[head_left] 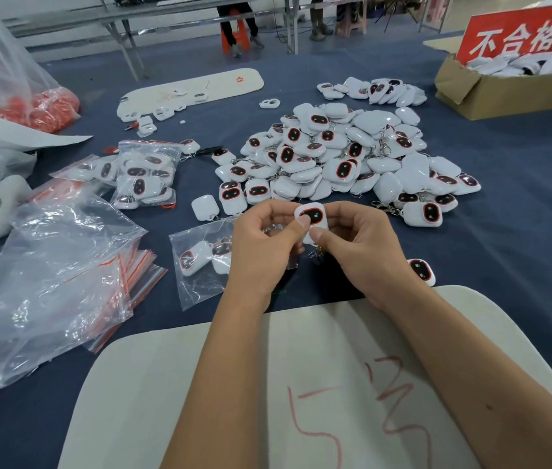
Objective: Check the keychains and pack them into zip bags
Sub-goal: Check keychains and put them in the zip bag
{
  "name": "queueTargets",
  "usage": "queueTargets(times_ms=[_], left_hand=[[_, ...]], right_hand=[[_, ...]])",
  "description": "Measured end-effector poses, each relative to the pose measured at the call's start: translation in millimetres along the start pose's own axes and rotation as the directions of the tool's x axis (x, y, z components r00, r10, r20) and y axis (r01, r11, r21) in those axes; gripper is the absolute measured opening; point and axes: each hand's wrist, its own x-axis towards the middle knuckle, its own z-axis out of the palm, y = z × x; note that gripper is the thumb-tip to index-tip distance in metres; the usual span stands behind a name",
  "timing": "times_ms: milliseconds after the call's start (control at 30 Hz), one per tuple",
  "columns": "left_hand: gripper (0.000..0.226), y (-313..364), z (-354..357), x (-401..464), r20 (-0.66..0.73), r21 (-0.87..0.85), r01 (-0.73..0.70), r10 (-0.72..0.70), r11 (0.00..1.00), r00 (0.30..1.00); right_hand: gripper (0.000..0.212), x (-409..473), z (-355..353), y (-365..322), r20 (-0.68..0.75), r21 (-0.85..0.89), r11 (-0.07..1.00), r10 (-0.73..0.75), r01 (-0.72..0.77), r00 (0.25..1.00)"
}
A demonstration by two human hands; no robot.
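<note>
Both hands hold one white keychain (313, 218) with a dark, red-rimmed face above the blue table. My left hand (264, 245) pinches its left side with the thumb on the face. My right hand (359, 245) pinches its lower right side; the metal clasp hangs below. Under my left hand lies a clear zip bag (200, 275) with two keychains inside. A big heap of loose keychains (342, 154) lies just beyond my hands. A filled zip bag (146, 174) sits to the left.
A pile of empty zip bags (58, 282) lies at the left. A cardboard box (505, 89) with a red sign stands at the back right. A white board (301, 384) with red marks lies under my forearms. One loose keychain (422, 270) rests by my right wrist.
</note>
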Motion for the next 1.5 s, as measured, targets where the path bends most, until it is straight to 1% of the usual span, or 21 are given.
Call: queueTargets(times_ms=[33, 100, 167, 233, 300, 433, 500, 633, 700, 767, 833, 867, 967, 1033, 1167, 1233, 1300, 1367, 1433, 1467, 1500], left_hand=[[0.01, 0.0, 1.2, 0.1, -0.023, 0.007, 0.001, -0.001, 1.0, 1.0], [0.013, -1.6, 3.3, 1.3, -0.122, 0.06, -0.019, 0.026, 0.998, 0.992], [0.011, -3.9, 3.2, 2.2, -0.248, 0.216, -0.054, 0.108, 0.975, 0.963], [0.01, -4.2, 1.5, 0.7, -0.325, 0.348, -0.037, 0.158, 0.937, 0.932], [0.015, -4.4, 0.3, 0.0, -0.333, 0.436, -0.012, 0.174, 0.9, 0.927], [0.035, -2.0, 1.0, -0.3, -0.287, 0.615, 0.015, 0.206, 0.788, 0.936], [0.033, -0.9, 0.8, -0.9, -0.281, 0.658, 0.035, 0.202, 0.753, 0.938], [0.009, 0.8, -1.1, -2.1, -0.311, 0.652, 0.06, 0.194, 0.756, 0.93], [0.007, 1.7, -2.6, -2.7, -0.332, 0.645, 0.076, 0.189, 0.761, 0.924], [0.014, 3.0, -4.3, -3.0, -0.325, 0.595, 0.064, 0.166, 0.802, 0.931], [0.018, 5.2, -6.6, -2.8, -0.262, 0.506, 0.013, 0.139, 0.863, 0.955], [0.018, 6.1, -7.6, -2.3, -0.216, 0.447, -0.008, 0.117, 0.895, 0.969], [0.016, 10.0, -10.7, -1.6, -0.118, 0.245, -0.012, 0.042, 0.969, 0.992], [0.016, 12.1, -12.1, -2.5, -0.076, 0.206, -0.062, 0.079, 0.977, 0.994], [0.017, 13.2, -10.6, -7.6, -0.006, 0.335, -0.242, 0.259, 0.911, 0.966], [0.016, 13.4, -8.4, -9.6, 0.007, 0.344, -0.298, 0.315, 0.89, 0.949], [0.015, 13.7, -6.7, -9.6, -0.019, 0.351, -0.336, 0.365, 0.874, 0.931], [0.015, 14.1, -6.4, -8.8, -0.068, 0.35, -0.351, 0.398, 0.868, 0.915], [0.015, 14.0, -6.8, -8.3, -0.108, 0.337, -0.357, 0.413, 0.871, 0.904], [0.014, 13.7, -6.7, -8.2, -0.12, 0.332, -0.358, 0.416, 0.872, 0.901], [0.013, 13.3, -6.3, -8.0, -0.125, 0.332, -0.357, 0.416, 0.873, 0.901]], right_hand=[[0.021, 0.2, 0.3, 0.3, -0.009, -0.004, 1.0, 0.0, 0.0, 1.0], [0.022, 0.5, 1.2, 0.3, -0.022, 0.001, 1.0, 0.003, -0.003, 1.0], [0.022, 0.4, 1.5, -0.1, -0.026, 0.01, 1.0, 0.009, -0.008, 1.0], [0.023, 0.1, 0.8, 0.6, -0.031, 0.011, 1.0, 0.01, -0.01, 0.999], [0.024, 0.3, 0.3, 1.0, -0.028, 0.006, 1.0, 0.006, -0.006, 1.0], [0.023, 0.7, 0.1, 1.5, -0.035, 0.014, 1.0, 0.022, -0.021, 0.999], [0.022, 0.9, -0.2, 1.5, -0.052, 0.026, 0.999, 0.027, -0.026, 0.998], [0.017, 0.5, 1.9, -0.1, -0.043, 0.121, 0.992, 0.041, -0.035, 0.998], [0.016, 1.0, 2.4, -0.2, -0.065, 0.15, 0.986, 0.075, -0.065, 0.995], [0.014, 1.1, 2.3, 0.8, -0.11, 0.099, 0.992, 0.085, -0.074, 0.99], [0.006, 0.8, 2.8, 0.6, -0.135, 0.025, 0.999, 0.045, -0.042, 0.99], [0.003, 0.4, 3.1, 0.1, -0.145, -0.009, 1.0, 0.013, -0.014, 0.989], [0.005, -1.1, 3.6, -0.6, -0.191, -0.139, 0.989, -0.073, 0.047, 0.979], [0.007, -2.0, 3.5, -1.6, -0.175, -0.197, 0.979, -0.087, 0.051, 0.981], [0.008, -4.6, 5.5, -2.1, -0.092, -0.254, 0.963, -0.119, 0.093, 0.989], [0.006, -6.1, 6.8, -0.9, -0.082, -0.246, 0.961, -0.147, 0.123, 0.986], [0.015, -7.2, 7.6, -1.5, -0.051, -0.131, 0.982, -0.146, 0.138, 0.988], [0.021, -8.3, 7.2, -3.7, 0.046, -0.041, 0.987, -0.153, 0.155, 0.987], [0.033, -9.9, 7.5, -4.9, 0.154, -0.07, 0.983, -0.16, 0.172, 0.975], [0.038, -11.1, 8.3, -5.8, 0.175, -0.126, 0.976, -0.155, 0.178, 0.972], [0.039, -12.5, 9.4, -7.0, 0.158, -0.203, 0.96, -0.163, 0.194, 0.974]])
